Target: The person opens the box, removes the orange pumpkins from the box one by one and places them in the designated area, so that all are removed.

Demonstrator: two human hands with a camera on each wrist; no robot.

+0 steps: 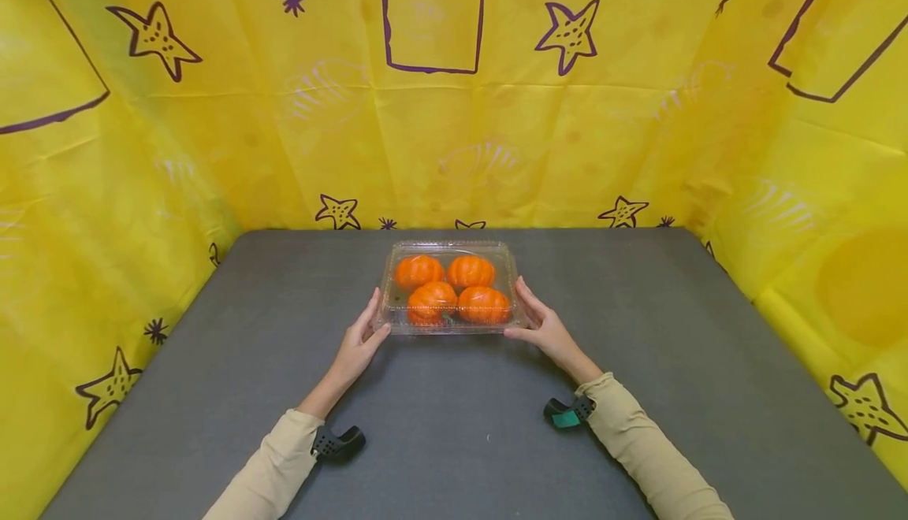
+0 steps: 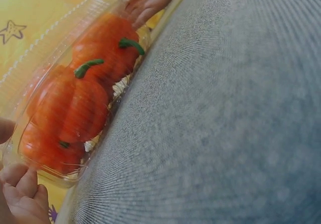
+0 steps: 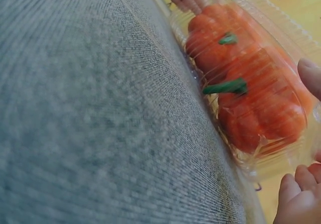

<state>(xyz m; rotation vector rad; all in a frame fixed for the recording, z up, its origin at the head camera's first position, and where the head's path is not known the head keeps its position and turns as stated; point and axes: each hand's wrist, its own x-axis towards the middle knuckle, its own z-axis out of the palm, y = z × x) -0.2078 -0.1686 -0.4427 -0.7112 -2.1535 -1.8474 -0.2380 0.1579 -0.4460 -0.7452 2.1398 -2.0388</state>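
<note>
A clear plastic clamshell container (image 1: 426, 330) lies toward the back of the table, with several small orange pumpkins (image 1: 484, 305) inside. Green stems (image 2: 88, 68) show through its ribbed wall in both wrist views. My left hand (image 1: 360, 339) holds the container's left end, thumb at the near corner and fingers along the side. At the opposite end my right hand (image 1: 545, 326) grips it the same way, its thumb (image 3: 310, 78) showing in the right wrist view. The undersides of the fingers are partly hidden by the container.
A dark grey cloth covers the table (image 1: 454, 441). Yellow curtains (image 1: 454, 126) with drawn starfish enclose its back and both sides. Black wrist mounts (image 1: 339, 443) sit on both forearms, over beige sleeves (image 1: 653, 449).
</note>
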